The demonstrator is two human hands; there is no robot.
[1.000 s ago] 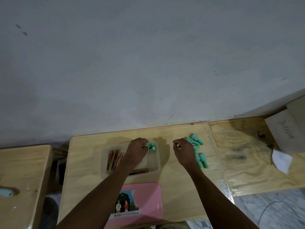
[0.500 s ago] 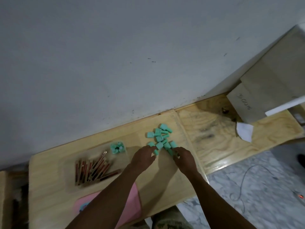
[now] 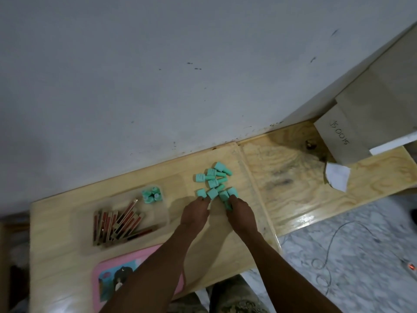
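1. Hidden: the fingertips of both hands fold under and out of sight, and they cover the near edge of the pile. Blur softens the nearest pieces.
2. Pile of small mint-green plastic pieces [image 3: 213, 182], each a broad block with a narrower neck. It lies on the pale wooden table [image 3: 58, 233] near the wall, just beyond both hands.
3. Axes: the pieces lie on their sides with mixed headings. The far ones run roughly left to right, necks to the right.
4. Left hand [image 3: 195, 213]: fingers curled down, tips at the nearest piece; whether it grips cannot be told.
5. Right hand [image 3: 240, 214]: fingers curled over one green piece [image 3: 228, 206], which is mostly covered.
6. Clear plastic tray [image 3: 163, 216], left of the hands, holds red-and-gold tubes [image 3: 117, 222] and a small green cluster [image 3: 152, 194].
7. Pink picture box [image 3: 106, 274]: partly under the left forearm.
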